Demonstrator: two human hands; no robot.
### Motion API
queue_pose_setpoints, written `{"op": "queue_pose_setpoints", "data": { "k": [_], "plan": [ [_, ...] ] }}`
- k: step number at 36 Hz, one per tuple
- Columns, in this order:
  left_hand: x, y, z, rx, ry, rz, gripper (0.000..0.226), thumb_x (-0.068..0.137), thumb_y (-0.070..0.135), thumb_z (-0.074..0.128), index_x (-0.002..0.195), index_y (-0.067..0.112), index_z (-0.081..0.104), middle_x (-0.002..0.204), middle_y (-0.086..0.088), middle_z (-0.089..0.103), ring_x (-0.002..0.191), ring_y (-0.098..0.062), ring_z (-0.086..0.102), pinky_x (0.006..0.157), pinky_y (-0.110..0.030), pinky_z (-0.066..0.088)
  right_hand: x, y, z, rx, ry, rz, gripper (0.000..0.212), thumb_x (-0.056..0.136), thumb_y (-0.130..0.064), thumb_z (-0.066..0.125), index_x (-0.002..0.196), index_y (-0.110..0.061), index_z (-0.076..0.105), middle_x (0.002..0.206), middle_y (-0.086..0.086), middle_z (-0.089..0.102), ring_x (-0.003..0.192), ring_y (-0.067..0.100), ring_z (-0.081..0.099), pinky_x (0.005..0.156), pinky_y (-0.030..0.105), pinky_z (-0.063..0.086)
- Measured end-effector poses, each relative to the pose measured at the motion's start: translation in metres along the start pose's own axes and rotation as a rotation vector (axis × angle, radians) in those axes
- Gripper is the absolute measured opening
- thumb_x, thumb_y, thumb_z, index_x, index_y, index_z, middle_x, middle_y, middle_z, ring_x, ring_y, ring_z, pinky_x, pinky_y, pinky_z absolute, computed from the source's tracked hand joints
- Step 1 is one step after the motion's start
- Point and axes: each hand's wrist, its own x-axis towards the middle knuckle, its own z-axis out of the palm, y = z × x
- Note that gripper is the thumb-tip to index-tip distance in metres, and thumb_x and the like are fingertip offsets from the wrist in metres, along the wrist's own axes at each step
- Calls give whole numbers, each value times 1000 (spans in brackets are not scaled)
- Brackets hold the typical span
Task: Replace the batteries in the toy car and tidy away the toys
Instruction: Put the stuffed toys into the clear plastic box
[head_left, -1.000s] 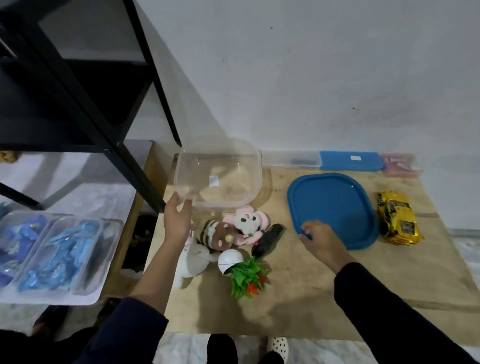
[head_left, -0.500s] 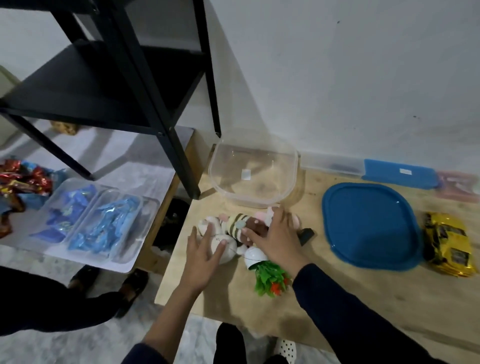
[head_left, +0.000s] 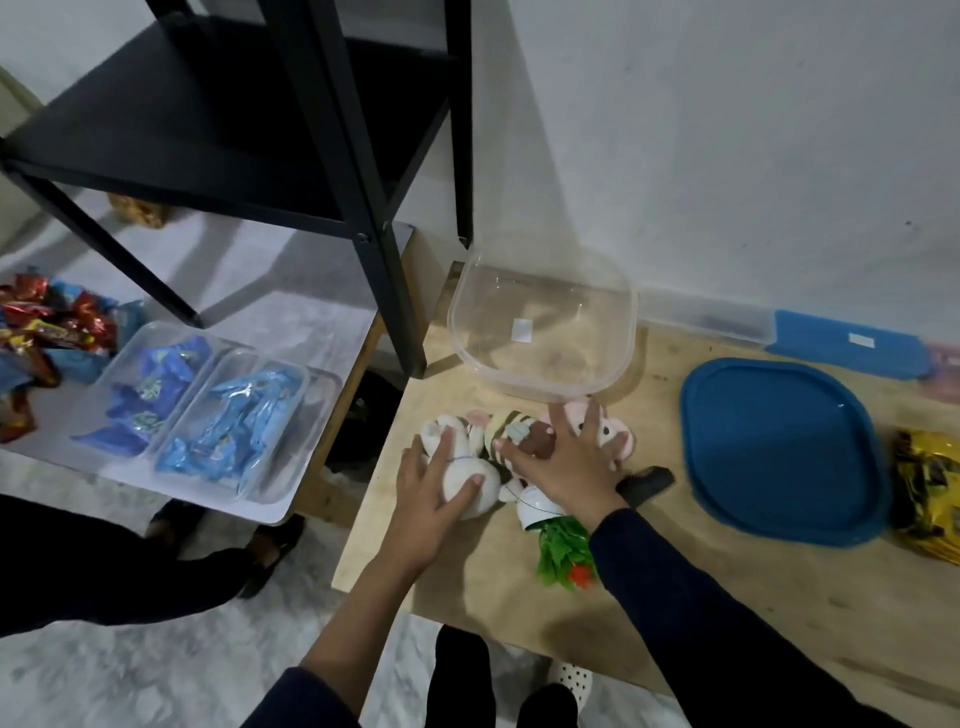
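Plush toys lie bunched on the wooden table (head_left: 727, 587) just in front of a clear empty plastic container (head_left: 545, 332). My left hand (head_left: 431, 493) wraps over the white plush toy (head_left: 470, 475), thumb on its side. My right hand (head_left: 566, 467) lies spread across the striped brown plush toy (head_left: 511, 431) and the pink plush toy (head_left: 610, 431), fingers curling around them. A black object (head_left: 649, 482) pokes out from under my right wrist. The container's blue lid (head_left: 779, 447) lies to the right, and the yellow toy car (head_left: 930, 493) sits at the right edge.
A white pot with a green plastic plant (head_left: 563, 551) lies by my right sleeve. A black shelf frame (head_left: 384, 291) stands at the table's left corner. Trays of blue packets (head_left: 208, 415) sit further left. Another person's legs and shoes (head_left: 218, 551) are below them. Flat boxes (head_left: 841, 338) line the wall.
My left hand left the container rim and came down onto the white plush. My right hand moved from the blue lid onto the striped and pink plush toys. The camera turned left.
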Motion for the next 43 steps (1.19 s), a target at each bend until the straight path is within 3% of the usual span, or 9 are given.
{"op": "queue_pose_setpoints", "data": {
  "k": [4,9,13,17,21,25,32,37,43],
  "plan": [
    [-2,3,0,-10,-4,3,81,72,74,45,144,49,18,157,-5,8,146,-19,5,117,-44,19,1,1,2,63,3,-2,106,58,-87,50,144,-47,5,155,-7,-22,137,46,-22,108,67,13],
    [-6,10,0,-6,-5,-9,82,69,77,50,140,53,17,158,-4,5,146,-18,1,117,-40,17,-2,-3,2,65,54,-10,97,62,-82,54,143,-45,16,155,-11,-10,140,41,-7,107,61,18],
    [-9,18,1,45,-16,-28,90,74,57,67,147,44,15,159,-5,-3,146,-17,-6,114,-37,14,-3,-2,4,82,123,-56,92,63,-76,61,141,-40,29,153,-10,4,138,37,7,104,55,25],
    [-9,22,3,83,9,-15,92,75,49,72,147,39,15,158,-10,1,146,-21,-4,114,-39,16,0,0,6,141,141,-90,88,62,-70,67,138,-37,37,150,-7,13,135,33,18,102,47,32],
    [-5,25,4,151,29,-14,102,63,66,66,148,35,17,155,-11,15,141,-26,10,111,-41,21,4,2,7,213,153,-122,84,60,-65,73,133,-34,46,143,-3,24,129,31,27,104,41,36],
    [-4,29,5,124,49,-81,112,45,70,49,147,37,18,148,-9,20,133,-28,17,103,-40,28,1,3,5,215,193,-173,71,64,-56,76,127,-31,53,136,-5,32,121,23,31,95,27,30],
    [-3,27,7,98,64,-122,104,53,49,64,147,36,21,146,-7,22,128,-30,22,96,-36,28,2,3,7,190,216,-232,60,66,-50,77,119,-28,59,123,-2,43,114,22,43,73,8,15],
    [-6,27,6,56,73,-140,114,40,62,54,147,36,24,145,-6,25,126,-29,23,92,-31,24,2,5,7,176,221,-271,61,67,-47,78,120,-26,60,121,-1,43,112,21,42,73,6,16],
    [-16,17,4,-3,117,-123,112,39,63,54,145,36,29,145,-5,29,125,-25,25,94,-29,24,-1,8,3,137,232,-358,60,62,-46,81,116,-26,62,124,-2,43,111,20,41,82,15,24]
  ]
}}
